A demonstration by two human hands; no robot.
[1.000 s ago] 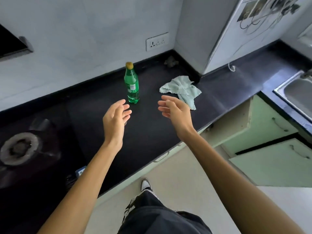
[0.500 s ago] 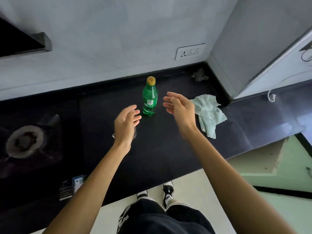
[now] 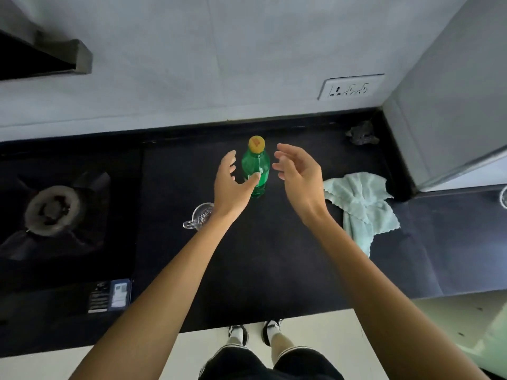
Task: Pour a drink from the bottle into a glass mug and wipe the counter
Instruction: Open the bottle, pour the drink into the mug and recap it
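Here, from the head camera: a capped green plastic bottle [image 3: 255,171] stands upright on the black counter [image 3: 274,256] between two open, empty hands, seemingly poised to grasp it. The left hand [image 3: 231,185] has its thumb across the bottle's front, contact unclear; the right hand [image 3: 299,174] hovers beside. A glass mug [image 3: 199,216] sits by the left wrist, a pale cloth [image 3: 362,204] lies rightward, likely for wiping.

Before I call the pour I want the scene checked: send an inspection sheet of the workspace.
Surface: black counter, no spill seen.
Job's things: green bottle upright, yellow cap on; glass mug upright left of it; light-green cloth crumpled to its right.
Clutter: dark lump in back corner; small box at front edge.
Grippers: left hand and right hand open, either side of the bottle; neither grips it.
Cables: nothing seen.
Surroundings: gas burner at left; wall socket above.
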